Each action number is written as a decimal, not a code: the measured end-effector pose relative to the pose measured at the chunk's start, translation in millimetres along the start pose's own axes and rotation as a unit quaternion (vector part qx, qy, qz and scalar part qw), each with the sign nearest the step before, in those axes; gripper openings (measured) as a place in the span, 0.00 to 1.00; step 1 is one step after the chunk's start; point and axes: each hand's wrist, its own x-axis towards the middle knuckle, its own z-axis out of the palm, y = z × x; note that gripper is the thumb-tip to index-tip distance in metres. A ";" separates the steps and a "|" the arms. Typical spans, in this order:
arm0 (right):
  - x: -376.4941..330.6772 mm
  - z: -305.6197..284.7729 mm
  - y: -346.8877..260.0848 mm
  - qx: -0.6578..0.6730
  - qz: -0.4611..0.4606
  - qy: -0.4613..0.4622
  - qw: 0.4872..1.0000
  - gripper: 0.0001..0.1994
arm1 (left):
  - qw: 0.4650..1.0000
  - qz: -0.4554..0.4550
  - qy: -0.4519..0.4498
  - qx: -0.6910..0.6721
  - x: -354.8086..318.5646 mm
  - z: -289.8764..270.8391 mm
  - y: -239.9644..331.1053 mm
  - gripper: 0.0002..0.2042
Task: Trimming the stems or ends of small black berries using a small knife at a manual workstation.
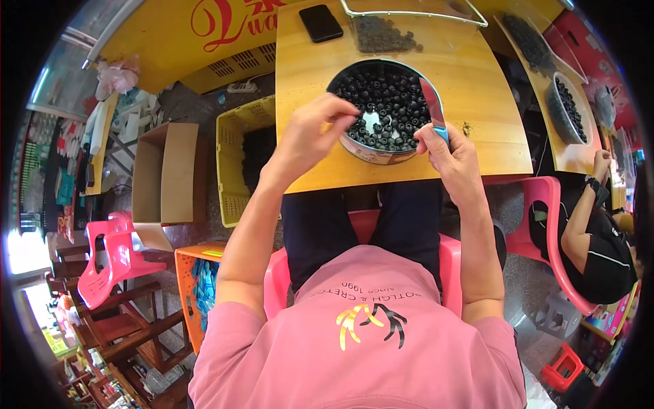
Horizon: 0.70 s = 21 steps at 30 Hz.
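Observation:
A round metal basin (373, 156) stands at the table's near edge, filled with small round black bead-like pieces (395, 92); many show a pale spot. Its light bottom shows through a gap in them. My left hand (315, 133) is over the basin's left rim, thumb and forefinger drawn together at the pieces; whatever is between the fingertips is too small to make out. In my right hand (451, 153), at the right rim, is a knife (431, 102) with a blue handle. Its blade points up and away, tilted slightly left, over the basin's right side.
Beyond the basin, a clear tray (381, 34) holds more dark pieces, with a black phone (320, 23) left of it. A yellow crate (228, 163) and cardboard box (163, 174) stand left. At right, another person's arm (581, 211) is beside a bowl (567, 112) of dark pieces.

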 end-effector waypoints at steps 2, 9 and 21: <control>-2.4 -4.3 -1.9 -0.016 0.001 0.011 1.000 0.13 | 0.994 0.070 -0.084 0.031 18.0 16.4 1.5 0.06; -9.1 -14.2 -2.3 -0.013 0.011 0.049 0.999 0.12 | 0.869 0.043 -0.341 0.357 62.7 56.7 12.3 0.08; -4.9 -2.9 -1.8 0.009 -0.007 0.028 1.000 0.12 | 0.984 -0.023 -0.171 -0.044 46.2 40.4 19.9 0.10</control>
